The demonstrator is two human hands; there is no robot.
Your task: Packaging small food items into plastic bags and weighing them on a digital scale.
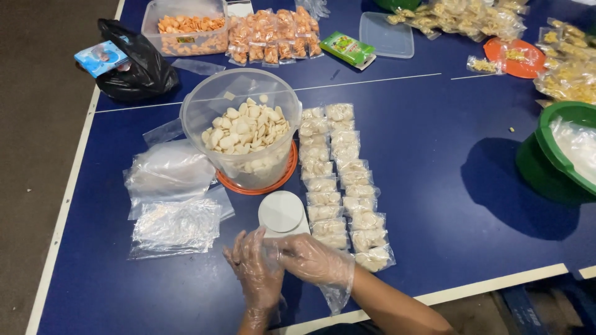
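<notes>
Just below round white scale (282, 213), 2 film-gloved hands: left hand (257, 273), right hand (313, 259).

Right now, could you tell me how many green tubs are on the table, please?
1 in full view: the green tub at the right edge. Another green rim shows at the top edge, mostly hidden.

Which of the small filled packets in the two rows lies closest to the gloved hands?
The last packet at the near end of the right-hand row, just beside the right hand; the others lie farther up the blue table.
</notes>
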